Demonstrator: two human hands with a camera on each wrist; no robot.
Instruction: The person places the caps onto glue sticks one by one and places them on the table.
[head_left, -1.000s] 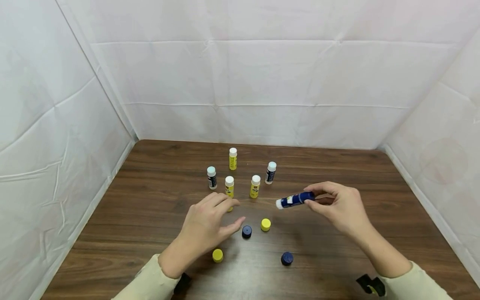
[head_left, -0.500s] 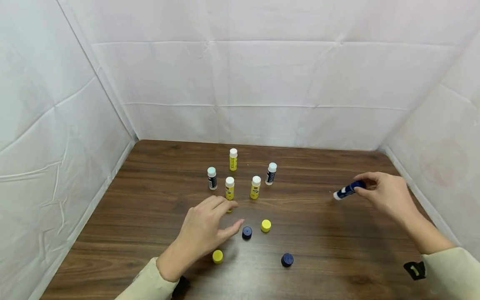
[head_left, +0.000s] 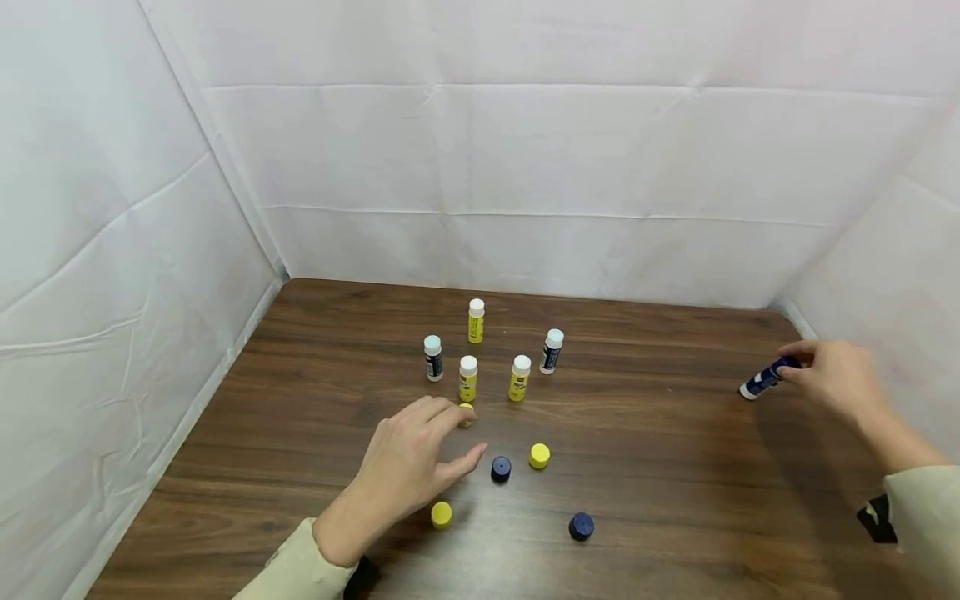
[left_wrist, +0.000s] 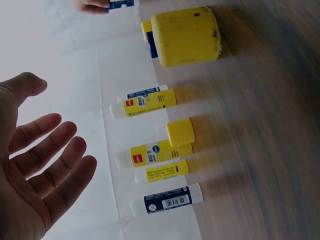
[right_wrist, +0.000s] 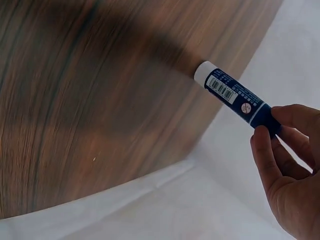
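Observation:
At the table's right side my right hand (head_left: 836,379) pinches a dark blue glue stick (head_left: 765,379) by its capped end. The stick is tilted, and its white base points down toward the wood; in the right wrist view the blue glue stick (right_wrist: 232,95) shows a barcode label. My left hand (head_left: 412,450) hovers over the left middle of the table, thumb and fingers apart, holding nothing. Near its fingertips are a yellow cap (head_left: 467,414), partly hidden, and a dark blue cap (head_left: 501,468). The left wrist view shows the left hand's (left_wrist: 45,165) spread fingers.
Yellow glue sticks (head_left: 519,379) and dark blue glue sticks (head_left: 551,352) without caps stand upright mid-table. Loose caps lie nearer: a yellow cap (head_left: 539,456), another yellow cap (head_left: 441,514) and a blue cap (head_left: 581,526). White cloth walls (head_left: 540,150) enclose the table (head_left: 660,467).
My right hand has carried the blue glue stick from mid-table far to the right and lowered it near the surface. The left hand has stayed nearly still; the head view shifted slightly.

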